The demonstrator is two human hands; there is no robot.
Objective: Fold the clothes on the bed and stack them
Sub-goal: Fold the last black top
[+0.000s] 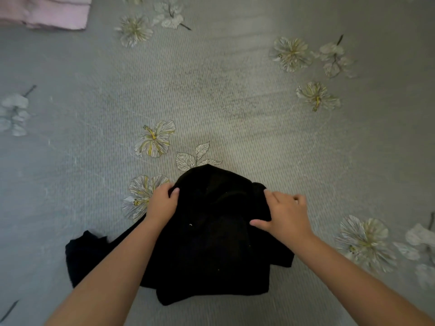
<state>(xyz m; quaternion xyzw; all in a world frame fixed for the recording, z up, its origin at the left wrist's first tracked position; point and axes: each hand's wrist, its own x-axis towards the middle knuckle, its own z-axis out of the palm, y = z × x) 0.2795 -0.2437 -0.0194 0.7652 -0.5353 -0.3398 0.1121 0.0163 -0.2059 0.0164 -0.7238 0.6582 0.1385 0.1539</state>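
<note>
**Black garment bunched on the bed, both hands at its far edge**

Your left hand (162, 203) grips the far left edge of the black garment (211, 231), fingers curled round the cloth and thumb on top. Your right hand (284, 215) pinches the far right edge, with the outer fingers spread loosely. The garment lies near you on the bed (235, 102), humped in the middle, with one part trailing off to the near left and a corner sticking out at the near right.

To do this step well, you would probably pull the two edges apart and away from you until the hump flattens, then lay the cloth down smooth before making any fold. Keep both grips level so the far edge ends up straight.

The fabric looks soft, thick and matte, likely a knit, and so dark that seams and sleeves are hard to make out. The bed cover is grey with a fine ribbed weave and printed pale flowers. A folded pink cloth (54, 12) sits at the far left.
</note>
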